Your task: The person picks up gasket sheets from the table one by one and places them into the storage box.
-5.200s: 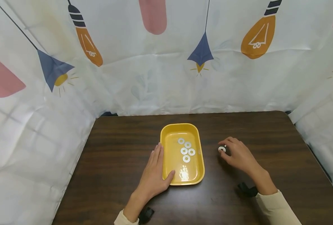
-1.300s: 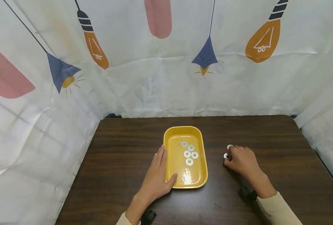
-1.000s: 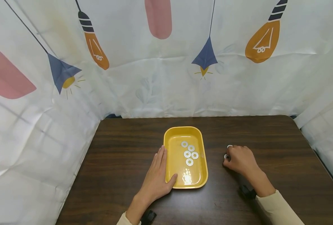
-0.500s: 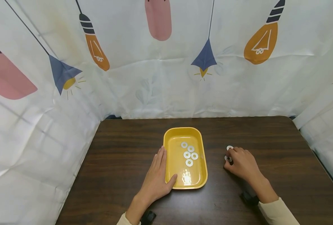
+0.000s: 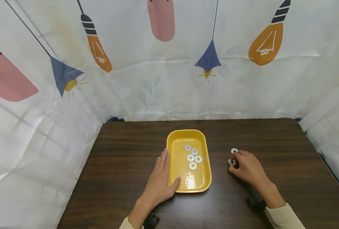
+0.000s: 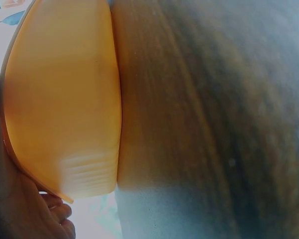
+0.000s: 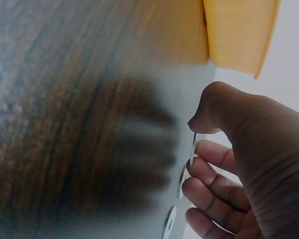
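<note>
A yellow tray (image 5: 172,187) stands near the table's middle, with several white washers (image 5: 190,157) lying flat in it. My left hand (image 5: 157,183) rests along the tray's left side, fingers straight, thumb at the near corner of the rim. Right of the tray, my right hand (image 5: 249,168) pinches a washer (image 7: 193,149) between thumb and fingertip; the right wrist view shows it edge-on, tilted up from the table. Another washer (image 5: 234,150) lies just beyond the fingertips. In the right wrist view, further washers (image 7: 170,222) lie on the table beside the fingers.
The dark wooden table (image 5: 129,152) is bounded at the back and sides by a white curtain (image 5: 175,89) printed with lamps and bulbs. Black wrist cameras (image 5: 255,204) sit under both wrists, close to the tabletop.
Over the last second my right hand's fingers have spread a little, showing more of the washer between them. The left hand, tray and washers in it stay put. The head view has shifted slightly.
</note>
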Action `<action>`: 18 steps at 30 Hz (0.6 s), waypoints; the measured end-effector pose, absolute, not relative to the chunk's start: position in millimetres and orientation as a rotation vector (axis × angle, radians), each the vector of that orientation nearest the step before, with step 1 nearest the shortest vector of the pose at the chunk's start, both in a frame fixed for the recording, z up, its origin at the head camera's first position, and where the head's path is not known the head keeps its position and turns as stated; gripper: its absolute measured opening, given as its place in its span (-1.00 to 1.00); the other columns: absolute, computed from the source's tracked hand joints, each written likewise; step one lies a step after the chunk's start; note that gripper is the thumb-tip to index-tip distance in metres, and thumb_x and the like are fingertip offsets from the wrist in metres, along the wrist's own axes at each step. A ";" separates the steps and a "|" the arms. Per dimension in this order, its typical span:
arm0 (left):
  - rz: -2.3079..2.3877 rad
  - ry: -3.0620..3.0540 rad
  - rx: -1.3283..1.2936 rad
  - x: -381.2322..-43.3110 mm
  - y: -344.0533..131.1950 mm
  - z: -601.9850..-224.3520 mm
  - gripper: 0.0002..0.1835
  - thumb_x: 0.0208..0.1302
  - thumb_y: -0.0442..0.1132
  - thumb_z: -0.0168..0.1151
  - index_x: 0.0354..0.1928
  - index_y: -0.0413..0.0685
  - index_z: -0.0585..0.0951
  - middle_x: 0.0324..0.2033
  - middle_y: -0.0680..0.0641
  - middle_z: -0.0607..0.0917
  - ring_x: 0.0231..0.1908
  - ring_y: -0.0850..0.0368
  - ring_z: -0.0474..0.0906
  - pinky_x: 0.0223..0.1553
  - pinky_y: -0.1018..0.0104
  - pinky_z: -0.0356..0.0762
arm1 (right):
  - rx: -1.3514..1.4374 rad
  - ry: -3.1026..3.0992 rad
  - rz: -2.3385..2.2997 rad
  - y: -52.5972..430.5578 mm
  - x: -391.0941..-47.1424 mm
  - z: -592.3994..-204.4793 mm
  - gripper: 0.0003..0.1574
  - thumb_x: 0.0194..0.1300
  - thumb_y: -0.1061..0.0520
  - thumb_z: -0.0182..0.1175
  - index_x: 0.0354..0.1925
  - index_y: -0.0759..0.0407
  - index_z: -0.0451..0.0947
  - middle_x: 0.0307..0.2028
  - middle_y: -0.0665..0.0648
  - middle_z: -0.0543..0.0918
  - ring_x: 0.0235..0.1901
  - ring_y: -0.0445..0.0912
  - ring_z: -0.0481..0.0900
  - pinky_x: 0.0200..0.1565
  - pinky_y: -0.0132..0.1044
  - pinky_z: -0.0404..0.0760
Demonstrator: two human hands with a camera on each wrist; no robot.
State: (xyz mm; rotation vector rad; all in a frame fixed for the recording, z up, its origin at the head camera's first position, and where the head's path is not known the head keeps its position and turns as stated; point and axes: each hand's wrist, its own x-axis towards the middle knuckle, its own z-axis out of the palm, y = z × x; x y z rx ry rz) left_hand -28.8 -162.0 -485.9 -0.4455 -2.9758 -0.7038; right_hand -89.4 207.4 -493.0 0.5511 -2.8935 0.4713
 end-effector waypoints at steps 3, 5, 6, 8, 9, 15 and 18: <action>-0.715 -2.988 -0.442 -29.1 -162.3 -485.7 0.10 0.35 0.14 0.28 0.71 -0.18 -0.05 0.74 -0.08 -0.09 0.73 0.03 -0.11 0.69 0.03 0.00 | 0.557 -2.875 0.479 207.2 -89.9 -492.7 -0.83 0.15 0.12 0.44 -0.28 0.12 0.67 -0.39 0.04 0.65 -0.38 -0.07 0.53 -0.24 0.02 0.60; -0.717 -2.992 -0.440 -29.2 -162.4 -485.4 0.10 0.36 0.14 0.28 0.71 -0.17 -0.06 0.74 -0.07 -0.10 0.73 0.04 -0.12 0.69 0.03 -0.01 | 0.564 -2.858 0.482 207.0 -90.3 -492.2 -0.83 0.15 0.13 0.45 -0.29 0.11 0.67 -0.39 0.04 0.66 -0.38 -0.06 0.54 -0.23 0.03 0.61; -0.713 -2.990 -0.442 -29.2 -162.3 -485.3 0.10 0.36 0.14 0.28 0.71 -0.17 -0.05 0.74 -0.08 -0.10 0.73 0.03 -0.12 0.69 0.03 -0.01 | 0.569 -2.851 0.481 206.8 -90.4 -492.0 -0.83 0.15 0.13 0.45 -0.29 0.11 0.68 -0.38 0.04 0.66 -0.37 -0.06 0.54 -0.22 0.03 0.62; -0.705 -2.983 -0.446 -29.3 -162.1 -485.5 0.09 0.36 0.14 0.28 0.71 -0.18 -0.05 0.74 -0.09 -0.09 0.73 0.02 -0.11 0.69 0.02 0.01 | 0.582 -2.835 0.485 206.3 -90.4 -491.2 -0.83 0.14 0.12 0.45 -0.29 0.11 0.68 -0.38 0.04 0.67 -0.37 -0.06 0.55 -0.21 0.04 0.62; -0.698 -2.976 -0.449 -29.2 -162.0 -485.6 0.09 0.35 0.13 0.28 0.70 -0.19 -0.04 0.74 -0.10 -0.08 0.72 0.00 -0.09 0.69 0.00 0.03 | 0.589 -2.826 0.487 205.9 -90.4 -490.8 -0.83 0.14 0.12 0.45 -0.29 0.11 0.68 -0.38 0.04 0.67 -0.37 -0.06 0.55 -0.21 0.04 0.62; -0.697 -2.979 -0.435 -29.0 -161.4 -486.2 0.10 0.34 0.15 0.29 0.70 -0.18 -0.02 0.74 -0.09 -0.07 0.72 0.01 -0.08 0.67 -0.03 0.06 | 0.627 -2.776 0.490 202.8 -90.0 -486.6 -0.83 0.11 0.12 0.47 -0.30 0.10 0.69 -0.39 0.03 0.67 -0.37 -0.07 0.53 -0.21 0.03 0.61; -0.684 -2.969 -0.444 -28.3 -161.6 -486.7 0.10 0.33 0.15 0.30 0.70 -0.20 -0.01 0.74 -0.11 -0.06 0.72 -0.01 -0.06 0.67 -0.05 0.09 | 0.626 -2.785 0.493 201.2 -89.2 -483.6 -0.81 0.11 0.12 0.48 -0.28 0.10 0.69 -0.37 0.04 0.69 -0.35 -0.05 0.56 -0.18 0.06 0.62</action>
